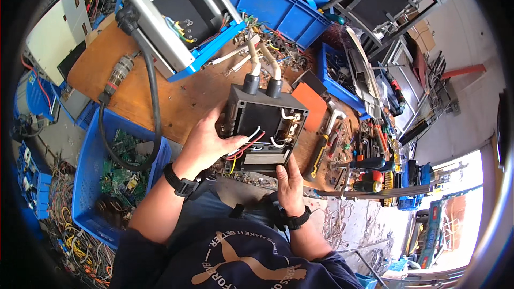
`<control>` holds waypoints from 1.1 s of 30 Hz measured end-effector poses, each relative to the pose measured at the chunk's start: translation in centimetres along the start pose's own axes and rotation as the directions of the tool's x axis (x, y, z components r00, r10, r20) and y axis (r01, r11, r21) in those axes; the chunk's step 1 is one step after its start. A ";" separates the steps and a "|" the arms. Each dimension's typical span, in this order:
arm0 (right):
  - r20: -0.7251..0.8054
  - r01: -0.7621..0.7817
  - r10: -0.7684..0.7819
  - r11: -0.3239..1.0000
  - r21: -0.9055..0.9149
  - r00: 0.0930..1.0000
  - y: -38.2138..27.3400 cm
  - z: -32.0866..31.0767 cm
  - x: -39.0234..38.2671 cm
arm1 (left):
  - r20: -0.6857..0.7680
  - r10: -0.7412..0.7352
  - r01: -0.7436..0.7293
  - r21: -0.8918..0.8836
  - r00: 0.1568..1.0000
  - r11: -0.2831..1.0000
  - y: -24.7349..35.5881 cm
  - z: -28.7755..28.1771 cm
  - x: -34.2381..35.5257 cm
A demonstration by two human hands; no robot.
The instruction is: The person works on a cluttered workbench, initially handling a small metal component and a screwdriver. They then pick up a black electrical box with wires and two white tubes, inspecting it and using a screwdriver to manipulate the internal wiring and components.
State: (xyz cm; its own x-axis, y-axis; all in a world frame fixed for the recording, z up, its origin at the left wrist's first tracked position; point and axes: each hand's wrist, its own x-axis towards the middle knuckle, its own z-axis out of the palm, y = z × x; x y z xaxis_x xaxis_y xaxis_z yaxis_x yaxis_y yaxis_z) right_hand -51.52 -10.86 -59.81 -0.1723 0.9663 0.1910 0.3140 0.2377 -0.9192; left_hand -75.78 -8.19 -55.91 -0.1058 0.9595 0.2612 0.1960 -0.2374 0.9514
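Note:
A black electrical box with its inside exposed is held over the near edge of the wooden bench. Two thick pale cable ends rise from black collars on its far side. White, red and yellow wires stick out of it, and brass-coloured terminals show at its right. My left hand grips the box's left side, thumb over the front edge. At the lower right corner, my right hand supports it, thumb on the edge and fingers partly hidden beneath.
A blue-framed metal unit with a thick black cable stands at the far left of the bench. A hammer and many hand tools lie to the right. Blue crates stand behind, and a blue basket of circuit boards is at the left.

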 end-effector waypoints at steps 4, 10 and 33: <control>-0.013 0.004 -0.004 1.000 0.022 1.000 1.2 -0.5 0.0 | 0.051 -0.013 0.014 -0.027 0.999 1.000 1.0 0.1 0.1; 0.004 0.018 -0.018 0.999 0.042 1.000 0.8 -1.1 0.8 | 0.101 -0.027 0.033 -0.064 0.995 0.997 2.6 0.2 0.7; 0.003 0.068 -0.068 0.991 -0.113 0.998 1.1 0.1 -0.4 | 0.066 -0.074 0.079 -0.073 0.995 0.994 1.0 -0.3 -1.0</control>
State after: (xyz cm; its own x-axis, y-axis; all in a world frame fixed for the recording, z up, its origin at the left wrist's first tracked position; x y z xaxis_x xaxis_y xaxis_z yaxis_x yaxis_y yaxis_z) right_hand -51.17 -11.04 -60.91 -0.1962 0.9477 0.2516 0.4053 0.3121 -0.8593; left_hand -75.80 -9.38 -55.20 -0.0555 0.9823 0.1788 0.1153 -0.1716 0.9784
